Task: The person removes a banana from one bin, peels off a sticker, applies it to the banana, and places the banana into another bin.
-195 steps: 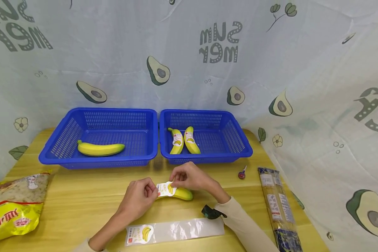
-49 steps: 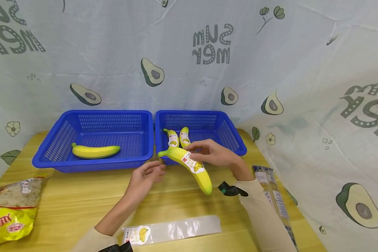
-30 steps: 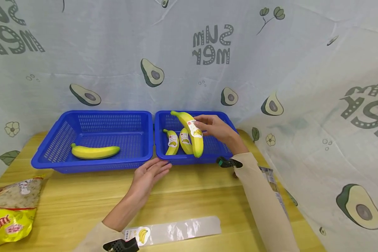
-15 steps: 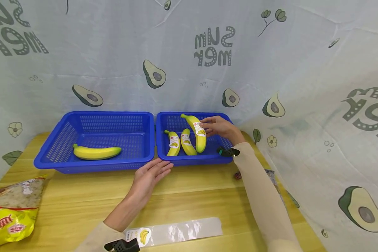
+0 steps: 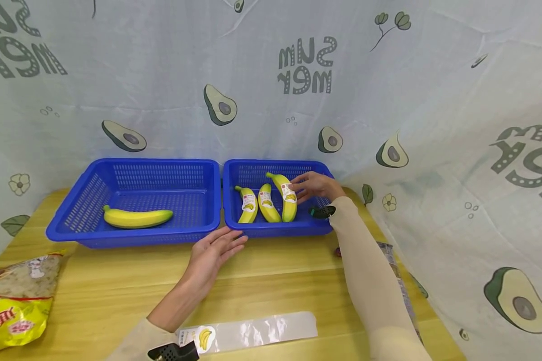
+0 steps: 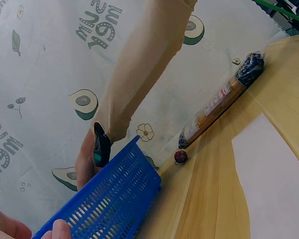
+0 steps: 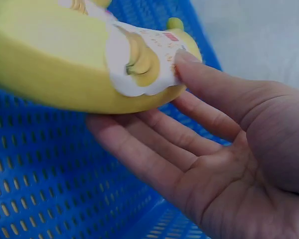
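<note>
My right hand (image 5: 313, 185) holds a labelled banana (image 5: 288, 200) inside the right blue basket (image 5: 277, 229). In the right wrist view the thumb lies on the banana's white sticker (image 7: 139, 59) and the fingers are beneath it. Two more labelled bananas, one at the left (image 5: 248, 204) and one in the middle (image 5: 268, 203), lie beside it. My left hand (image 5: 217, 249) touches the front rim of that basket, its fingers extended and holding nothing. A banana without a visible label (image 5: 137, 217) lies in the left blue basket (image 5: 135, 235).
On the table (image 5: 262, 281) near the front lies a clear strip (image 5: 257, 331) with a banana sticker (image 5: 204, 338) at its left end. A yellow bag (image 5: 15, 301) stands at far left. A packet (image 6: 222, 102) and a small round lollipop (image 6: 181, 156) are at right.
My right hand has carried the labelled banana from the table into the right basket and lowered it beside the other two. My left hand has moved to that basket's front rim.
</note>
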The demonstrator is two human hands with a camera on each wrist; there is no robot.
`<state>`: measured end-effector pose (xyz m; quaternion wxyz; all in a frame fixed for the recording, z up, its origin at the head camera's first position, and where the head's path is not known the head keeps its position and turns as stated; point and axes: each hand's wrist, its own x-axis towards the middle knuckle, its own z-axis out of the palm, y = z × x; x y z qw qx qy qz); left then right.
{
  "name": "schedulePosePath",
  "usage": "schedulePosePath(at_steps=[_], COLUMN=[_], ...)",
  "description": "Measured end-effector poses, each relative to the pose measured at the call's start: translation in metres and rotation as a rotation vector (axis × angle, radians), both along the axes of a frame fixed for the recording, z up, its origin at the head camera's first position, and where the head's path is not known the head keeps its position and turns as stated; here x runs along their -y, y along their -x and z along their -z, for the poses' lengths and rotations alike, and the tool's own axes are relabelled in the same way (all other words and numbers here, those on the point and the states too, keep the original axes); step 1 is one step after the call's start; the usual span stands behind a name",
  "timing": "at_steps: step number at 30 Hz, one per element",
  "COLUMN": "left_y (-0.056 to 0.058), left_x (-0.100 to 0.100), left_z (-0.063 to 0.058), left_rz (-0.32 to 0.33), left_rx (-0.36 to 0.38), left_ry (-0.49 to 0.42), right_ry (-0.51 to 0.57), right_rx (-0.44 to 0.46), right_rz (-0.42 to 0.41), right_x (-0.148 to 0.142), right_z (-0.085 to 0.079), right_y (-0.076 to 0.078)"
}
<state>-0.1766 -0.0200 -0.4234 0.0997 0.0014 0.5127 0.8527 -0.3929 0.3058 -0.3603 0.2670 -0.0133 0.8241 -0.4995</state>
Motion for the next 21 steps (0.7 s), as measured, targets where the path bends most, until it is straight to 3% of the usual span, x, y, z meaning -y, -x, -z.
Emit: schedulePosePath(at_steps=[14,21], left_y=[0.000,0.000], left_x=[-0.001,-0.001], left_z=[0.000,0.000], left_rz=[-0.001,-0.013], left_rx=[-0.012,0.001], left_ry=[0.006,0.007], right_ry=[-0.046,-0.068], right_rx=[0.074,0.074], right_rz=[-0.035,-0.011], right_x=[-0.007,-0.010], right_z=[0.005,0.020], right_y=[-0.003,0.005])
